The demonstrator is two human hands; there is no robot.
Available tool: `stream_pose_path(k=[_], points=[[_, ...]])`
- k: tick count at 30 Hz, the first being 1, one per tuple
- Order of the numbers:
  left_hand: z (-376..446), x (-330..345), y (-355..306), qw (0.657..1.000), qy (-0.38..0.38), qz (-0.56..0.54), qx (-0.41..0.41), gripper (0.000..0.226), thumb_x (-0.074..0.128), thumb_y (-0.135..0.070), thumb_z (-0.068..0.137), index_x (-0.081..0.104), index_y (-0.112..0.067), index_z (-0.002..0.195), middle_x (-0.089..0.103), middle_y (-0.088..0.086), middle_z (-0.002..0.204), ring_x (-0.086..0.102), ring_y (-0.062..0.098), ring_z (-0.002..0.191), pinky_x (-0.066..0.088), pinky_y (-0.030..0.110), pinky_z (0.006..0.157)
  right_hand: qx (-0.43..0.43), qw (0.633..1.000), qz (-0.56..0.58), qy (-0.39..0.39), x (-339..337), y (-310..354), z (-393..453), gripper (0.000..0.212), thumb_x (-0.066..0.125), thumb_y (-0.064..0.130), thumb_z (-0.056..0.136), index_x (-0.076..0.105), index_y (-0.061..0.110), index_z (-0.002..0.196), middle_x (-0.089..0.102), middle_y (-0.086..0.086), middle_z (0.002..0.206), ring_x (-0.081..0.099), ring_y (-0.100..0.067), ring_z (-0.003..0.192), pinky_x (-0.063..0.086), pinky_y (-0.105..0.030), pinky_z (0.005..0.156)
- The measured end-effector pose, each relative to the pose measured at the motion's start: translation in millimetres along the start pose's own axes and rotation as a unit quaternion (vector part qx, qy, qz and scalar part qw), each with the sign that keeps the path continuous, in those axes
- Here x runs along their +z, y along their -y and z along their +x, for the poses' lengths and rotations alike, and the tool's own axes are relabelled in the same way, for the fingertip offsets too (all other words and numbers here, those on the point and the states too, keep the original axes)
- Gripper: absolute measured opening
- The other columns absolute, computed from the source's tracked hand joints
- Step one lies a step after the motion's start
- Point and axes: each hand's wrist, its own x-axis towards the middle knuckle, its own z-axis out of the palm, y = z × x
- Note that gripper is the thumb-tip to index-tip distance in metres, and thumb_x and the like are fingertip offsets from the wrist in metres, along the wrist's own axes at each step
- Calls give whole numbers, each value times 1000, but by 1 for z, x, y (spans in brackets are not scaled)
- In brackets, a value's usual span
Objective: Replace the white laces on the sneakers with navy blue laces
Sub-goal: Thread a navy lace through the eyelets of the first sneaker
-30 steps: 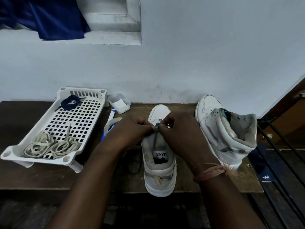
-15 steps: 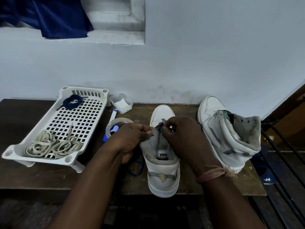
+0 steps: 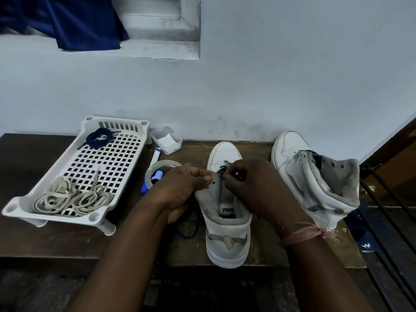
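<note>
I see the near sneaker [image 3: 227, 226] standing at the front edge of the table [image 3: 56, 239], heel toward me and toe toward the wall. My left hand [image 3: 180, 190] grips the left flap of its upper, thumb on top and fingers curled under the side. My right hand [image 3: 252, 190] is curled over the right flap, fingertips [image 3: 227, 176] pinching the navy lace [image 3: 221, 171] at the eyelets near the toe; a loose run of that lace lies on the table left of the shoe, partly under my left wrist. The second sneaker [image 3: 315, 183] stands at the right edge of the table, unlaced, its collar flopped open. At the left end sits a white slotted tray [image 3: 117, 158]: a coiled navy lace [image 3: 99, 137] lies at its far end, and the white laces [image 3: 72, 197] are heaped at its near end. Between the tray and the near sneaker I see a roll of tape [image 3: 157, 170], a marker [image 3: 155, 156] running through it, and a small clear tub [image 3: 166, 140] against the wall. A blue cloth [image 3: 74, 21] hangs from the ledge above.
</note>
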Motion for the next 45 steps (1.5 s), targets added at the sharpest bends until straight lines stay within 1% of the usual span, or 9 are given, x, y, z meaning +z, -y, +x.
stream_pose_path(k=[4,10,17,19,24,32,37,42,45], points=[[1,-2,0,1000,2,4,-1,19,57,5,98,74,0,102,76,18,96,72,25,87,59,36,85,9,1000,15,12,1,-1,2,14,68,21,89,78,30,91,58,18,69,54,5,66,33,-8,60],[1,-3,-1,1000,1,13,-5,19,58,4,97,76,-1,103,77,19,101,72,27,94,58,38,88,11,1000,13,-10,10,0,4,8,71,24,88,79,25,87,69,11,81,61,-4,76,49,-26,70],[2,-7,-1,1000,19,-9,-1,27,60,-14,101,71,5,117,73,23,116,69,35,113,55,48,101,42,999,20,-24,13,0,4,8,74,29,88,81,27,89,69,14,83,63,-5,81,49,-26,74],[2,-9,-2,999,37,-8,-4,34,54,-24,105,70,4,117,73,22,116,71,32,110,59,43,94,49,998,11,-29,16,-1,4,8,75,31,87,81,29,91,72,10,95,66,-10,89,54,-32,81],[2,-4,-3,998,4,67,4,33,45,6,100,75,-6,106,75,21,110,72,30,95,58,45,93,53,998,6,-36,21,-2,5,9,74,35,83,79,32,88,69,8,97,65,-17,94,55,-43,85],[2,3,-4,967,6,239,90,12,66,-14,98,76,-16,91,79,8,86,72,17,76,56,36,74,60,997,24,32,10,5,5,13,71,37,82,80,34,92,74,4,97,64,-22,102,53,-42,91],[-1,-2,-9,976,2,204,82,14,61,-22,101,72,-19,93,76,5,84,68,17,79,53,37,76,109,993,-44,25,0,6,-4,31,65,34,79,63,36,109,58,2,114,51,-23,115,46,-43,99],[-1,-3,-7,970,2,224,92,10,63,-22,100,71,-20,94,76,5,84,67,20,81,52,40,76,141,990,19,-1,3,4,-8,19,64,25,80,52,23,94,61,1,87,60,-22,83,44,-31,66],[1,-2,-8,951,7,290,108,25,62,-31,100,72,-31,77,72,-3,74,63,13,73,49,39,72,136,990,19,-13,5,5,-8,13,65,30,84,54,27,90,65,6,80,63,-17,79,49,-32,69]])
